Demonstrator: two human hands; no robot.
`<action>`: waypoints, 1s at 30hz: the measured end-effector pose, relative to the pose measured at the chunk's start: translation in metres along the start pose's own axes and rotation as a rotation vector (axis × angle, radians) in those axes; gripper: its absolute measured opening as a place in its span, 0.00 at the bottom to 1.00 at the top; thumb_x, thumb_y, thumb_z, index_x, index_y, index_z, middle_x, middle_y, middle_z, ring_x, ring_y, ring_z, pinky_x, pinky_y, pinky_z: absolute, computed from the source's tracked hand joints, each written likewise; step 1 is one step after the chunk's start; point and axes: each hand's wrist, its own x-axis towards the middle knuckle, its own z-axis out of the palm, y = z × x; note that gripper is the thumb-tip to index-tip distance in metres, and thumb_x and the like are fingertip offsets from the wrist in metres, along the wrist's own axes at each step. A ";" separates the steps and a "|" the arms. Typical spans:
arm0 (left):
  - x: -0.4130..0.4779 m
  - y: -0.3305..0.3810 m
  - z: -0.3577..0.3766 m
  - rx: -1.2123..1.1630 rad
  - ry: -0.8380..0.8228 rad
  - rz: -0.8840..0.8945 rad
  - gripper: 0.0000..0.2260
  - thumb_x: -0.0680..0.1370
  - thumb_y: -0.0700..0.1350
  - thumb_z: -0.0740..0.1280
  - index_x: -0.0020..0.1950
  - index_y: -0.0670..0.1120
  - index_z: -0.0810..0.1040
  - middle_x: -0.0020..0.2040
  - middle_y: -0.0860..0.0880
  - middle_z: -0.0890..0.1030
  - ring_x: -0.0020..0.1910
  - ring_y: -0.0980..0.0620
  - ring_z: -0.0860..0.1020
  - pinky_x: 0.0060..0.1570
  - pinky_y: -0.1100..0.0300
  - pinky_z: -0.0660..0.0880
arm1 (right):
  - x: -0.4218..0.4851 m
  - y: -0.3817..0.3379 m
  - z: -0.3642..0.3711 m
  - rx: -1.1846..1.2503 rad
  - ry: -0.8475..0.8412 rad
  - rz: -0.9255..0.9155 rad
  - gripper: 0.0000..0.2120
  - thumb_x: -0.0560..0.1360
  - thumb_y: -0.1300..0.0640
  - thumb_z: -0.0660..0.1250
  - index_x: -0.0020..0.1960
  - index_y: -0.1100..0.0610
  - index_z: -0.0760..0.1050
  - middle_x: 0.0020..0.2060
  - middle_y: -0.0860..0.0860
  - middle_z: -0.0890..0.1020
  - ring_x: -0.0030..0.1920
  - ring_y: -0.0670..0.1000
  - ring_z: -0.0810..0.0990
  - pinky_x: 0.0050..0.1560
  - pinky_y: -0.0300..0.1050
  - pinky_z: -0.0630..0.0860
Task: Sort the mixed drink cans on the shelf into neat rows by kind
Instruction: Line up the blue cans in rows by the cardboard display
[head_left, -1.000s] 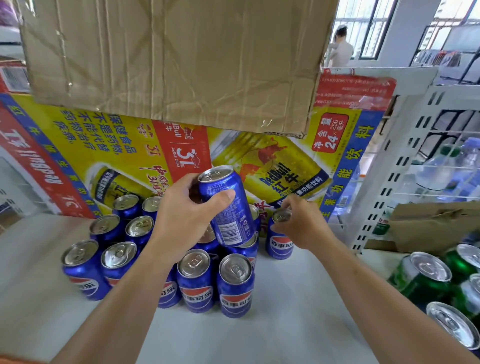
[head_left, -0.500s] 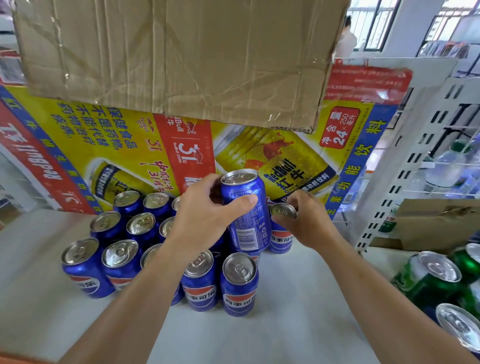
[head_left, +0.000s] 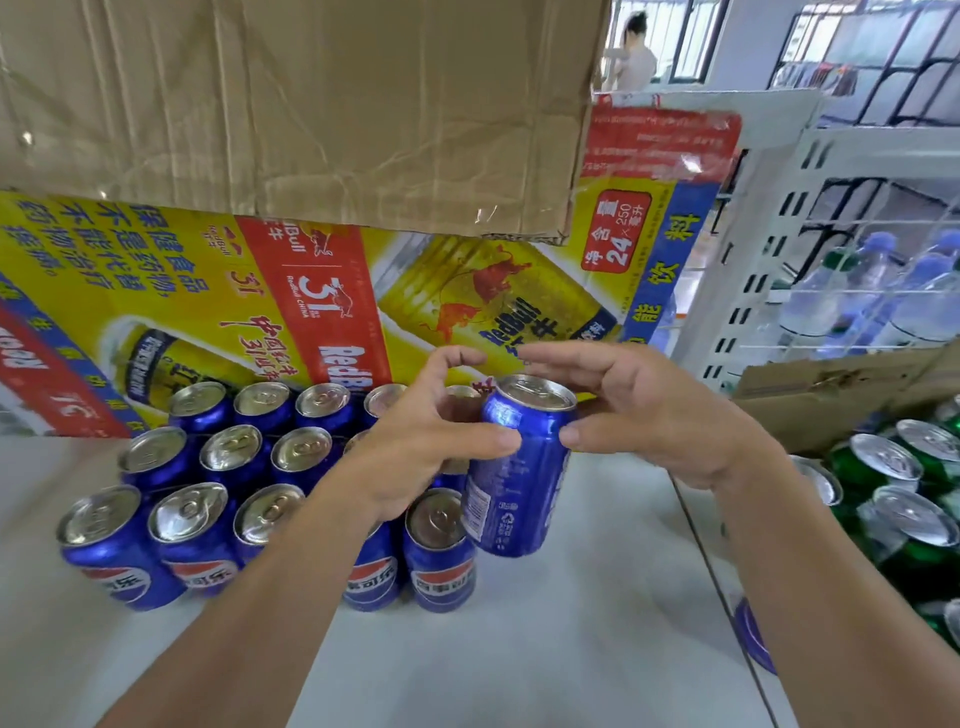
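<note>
Blue can (head_left: 519, 483), gripped tilted by the left hand (head_left: 431, 441), has dropped to the 3 o'clock edge of the blue rows (head_left: 234, 452); right hand (head_left: 644, 415), fingers wide, has quit the back row (head_left: 324, 401) to steady it, so placement appears imminent.

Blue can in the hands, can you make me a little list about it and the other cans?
held can: blue can, tilted
left hand: grips it near the top
right hand: thumb touches it, fingers straight
blue rows: upright on white shelf
green cans: apart, on the right
behind: yellow Red Bull carton
</note>
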 end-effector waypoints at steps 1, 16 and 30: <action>0.001 -0.002 0.001 0.002 -0.005 -0.014 0.35 0.57 0.43 0.76 0.61 0.51 0.68 0.42 0.48 0.83 0.38 0.53 0.79 0.36 0.60 0.73 | -0.002 -0.001 0.001 -0.037 0.010 0.006 0.27 0.63 0.65 0.71 0.60 0.48 0.76 0.56 0.50 0.83 0.54 0.49 0.82 0.52 0.48 0.80; 0.000 -0.012 -0.012 1.058 0.240 0.141 0.15 0.80 0.47 0.65 0.66 0.49 0.75 0.63 0.55 0.77 0.62 0.57 0.73 0.56 0.66 0.66 | -0.003 0.032 0.030 -0.384 0.568 0.142 0.13 0.63 0.59 0.78 0.43 0.49 0.78 0.29 0.45 0.77 0.30 0.44 0.74 0.32 0.38 0.70; 0.002 -0.052 -0.022 1.443 0.144 -0.049 0.21 0.84 0.50 0.52 0.78 0.51 0.59 0.78 0.54 0.57 0.75 0.54 0.61 0.74 0.51 0.51 | 0.015 0.053 0.046 -0.852 0.398 0.472 0.28 0.66 0.33 0.71 0.52 0.55 0.72 0.41 0.49 0.76 0.45 0.52 0.76 0.41 0.46 0.73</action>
